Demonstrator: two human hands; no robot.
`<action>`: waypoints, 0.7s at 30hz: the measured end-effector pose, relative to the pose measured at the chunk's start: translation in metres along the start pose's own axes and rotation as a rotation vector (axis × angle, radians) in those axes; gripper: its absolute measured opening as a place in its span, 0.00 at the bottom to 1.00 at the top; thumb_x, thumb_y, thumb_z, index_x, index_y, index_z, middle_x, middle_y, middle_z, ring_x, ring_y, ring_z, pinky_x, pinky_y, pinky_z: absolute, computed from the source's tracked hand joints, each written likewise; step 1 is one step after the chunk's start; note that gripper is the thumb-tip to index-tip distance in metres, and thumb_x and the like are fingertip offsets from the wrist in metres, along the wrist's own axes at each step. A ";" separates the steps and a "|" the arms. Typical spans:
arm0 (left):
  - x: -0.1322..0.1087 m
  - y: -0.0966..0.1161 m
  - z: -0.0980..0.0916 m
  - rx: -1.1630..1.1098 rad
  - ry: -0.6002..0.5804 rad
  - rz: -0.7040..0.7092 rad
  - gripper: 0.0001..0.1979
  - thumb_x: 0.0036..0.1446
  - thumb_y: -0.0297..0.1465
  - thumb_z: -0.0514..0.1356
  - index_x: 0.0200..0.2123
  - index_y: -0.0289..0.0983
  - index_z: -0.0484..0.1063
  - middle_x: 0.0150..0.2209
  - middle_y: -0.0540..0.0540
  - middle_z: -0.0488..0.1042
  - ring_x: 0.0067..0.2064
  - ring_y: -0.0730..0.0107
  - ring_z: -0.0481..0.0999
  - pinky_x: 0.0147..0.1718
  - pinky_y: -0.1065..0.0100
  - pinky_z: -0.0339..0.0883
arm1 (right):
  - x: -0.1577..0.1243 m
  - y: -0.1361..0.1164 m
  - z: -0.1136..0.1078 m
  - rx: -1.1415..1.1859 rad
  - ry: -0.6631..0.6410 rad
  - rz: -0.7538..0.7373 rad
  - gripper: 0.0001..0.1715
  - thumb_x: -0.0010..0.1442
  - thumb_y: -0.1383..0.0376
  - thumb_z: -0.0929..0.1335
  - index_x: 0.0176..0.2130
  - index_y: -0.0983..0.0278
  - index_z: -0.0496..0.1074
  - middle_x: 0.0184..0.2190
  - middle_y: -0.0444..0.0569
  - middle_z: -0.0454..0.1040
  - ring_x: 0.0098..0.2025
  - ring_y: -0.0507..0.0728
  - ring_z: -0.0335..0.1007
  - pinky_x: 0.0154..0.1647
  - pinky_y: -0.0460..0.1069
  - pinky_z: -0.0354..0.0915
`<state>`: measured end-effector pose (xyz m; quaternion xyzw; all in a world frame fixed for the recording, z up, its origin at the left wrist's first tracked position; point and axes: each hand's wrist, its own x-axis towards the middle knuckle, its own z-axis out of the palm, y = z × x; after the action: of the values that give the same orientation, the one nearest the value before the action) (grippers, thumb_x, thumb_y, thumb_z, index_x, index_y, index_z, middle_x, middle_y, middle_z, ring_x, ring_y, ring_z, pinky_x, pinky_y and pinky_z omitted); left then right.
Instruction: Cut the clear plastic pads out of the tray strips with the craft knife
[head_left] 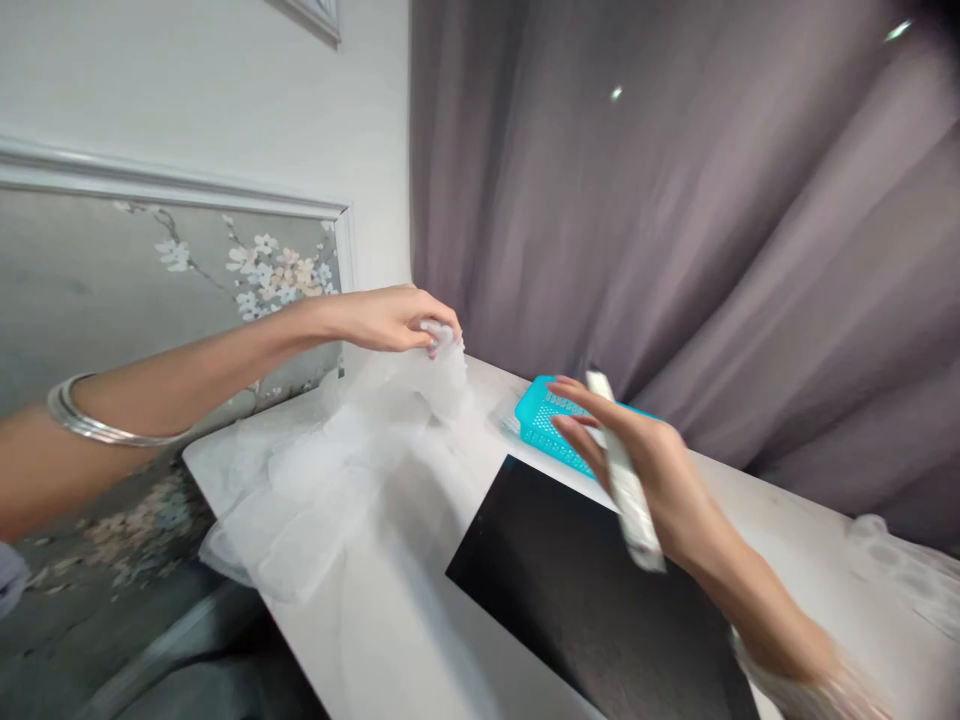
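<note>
My left hand [394, 318] is raised over the far left of the white table [390, 620], its fingers pinched on the top of a sheet of clear bubble wrap [337, 470] that hangs down and spreads over the table's left corner. My right hand [645, 465] hovers above the black mat [592, 590], fingers stretched forward, with a long white stick-shaped object [626, 480] lying across the hand, blurred by motion. A silver bangle [90, 420] circles my left forearm.
A turquoise perforated plastic basket [544, 415] sits at the table's back edge, just beyond my right hand. Grey curtains [675, 220] hang behind the table. A floral wall panel [150, 290] is at the left. More clear wrap [900, 570] lies at the right edge.
</note>
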<state>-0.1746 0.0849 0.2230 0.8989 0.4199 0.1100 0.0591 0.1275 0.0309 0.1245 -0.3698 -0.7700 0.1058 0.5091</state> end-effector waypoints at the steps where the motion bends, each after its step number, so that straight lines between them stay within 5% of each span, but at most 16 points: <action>1: 0.001 0.011 -0.003 -0.009 -0.008 0.019 0.18 0.56 0.26 0.53 0.45 0.42 0.78 0.38 0.50 0.81 0.37 0.67 0.77 0.32 0.71 0.60 | 0.013 -0.003 0.011 0.009 -0.038 -0.034 0.22 0.59 0.55 0.72 0.52 0.57 0.79 0.49 0.51 0.81 0.53 0.66 0.77 0.54 0.61 0.72; 4: 0.000 0.039 -0.004 -0.040 -0.031 0.073 0.14 0.59 0.28 0.54 0.41 0.43 0.79 0.36 0.50 0.80 0.36 0.67 0.77 0.31 0.71 0.60 | 0.040 -0.006 0.033 0.041 -0.165 -0.036 0.28 0.60 0.51 0.72 0.56 0.62 0.74 0.51 0.57 0.79 0.55 0.68 0.74 0.54 0.60 0.70; 6: 0.000 0.053 0.000 -0.056 -0.023 0.105 0.11 0.61 0.30 0.54 0.36 0.41 0.78 0.34 0.50 0.79 0.33 0.70 0.75 0.29 0.71 0.59 | 0.046 -0.006 0.037 0.096 -0.258 0.002 0.24 0.63 0.48 0.69 0.46 0.64 0.78 0.40 0.53 0.80 0.44 0.64 0.77 0.44 0.55 0.71; 10: 0.005 0.064 0.014 -0.130 0.055 0.090 0.15 0.66 0.36 0.53 0.30 0.38 0.74 0.29 0.50 0.77 0.25 0.75 0.68 0.23 0.72 0.55 | 0.037 -0.009 0.029 0.172 -0.294 0.025 0.30 0.67 0.45 0.62 0.29 0.66 0.73 0.26 0.45 0.71 0.29 0.53 0.67 0.30 0.48 0.63; 16: 0.020 0.081 0.034 -0.272 0.300 0.132 0.14 0.67 0.36 0.54 0.32 0.38 0.73 0.23 0.53 0.73 0.25 0.75 0.70 0.26 0.73 0.61 | 0.033 -0.018 0.014 0.200 -0.098 0.064 0.25 0.68 0.48 0.63 0.31 0.64 0.71 0.21 0.41 0.64 0.22 0.50 0.60 0.24 0.46 0.57; 21: 0.025 0.117 0.046 -0.259 0.776 0.202 0.11 0.68 0.34 0.54 0.34 0.38 0.72 0.18 0.56 0.65 0.18 0.79 0.63 0.21 0.73 0.58 | 0.034 -0.047 -0.006 0.014 0.213 -0.065 0.20 0.70 0.56 0.63 0.29 0.63 0.68 0.23 0.41 0.60 0.25 0.49 0.54 0.25 0.45 0.53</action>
<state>-0.0611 0.0290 0.2057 0.8127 0.3034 0.4974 -0.0022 0.1034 0.0196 0.1771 -0.3502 -0.7223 0.0550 0.5938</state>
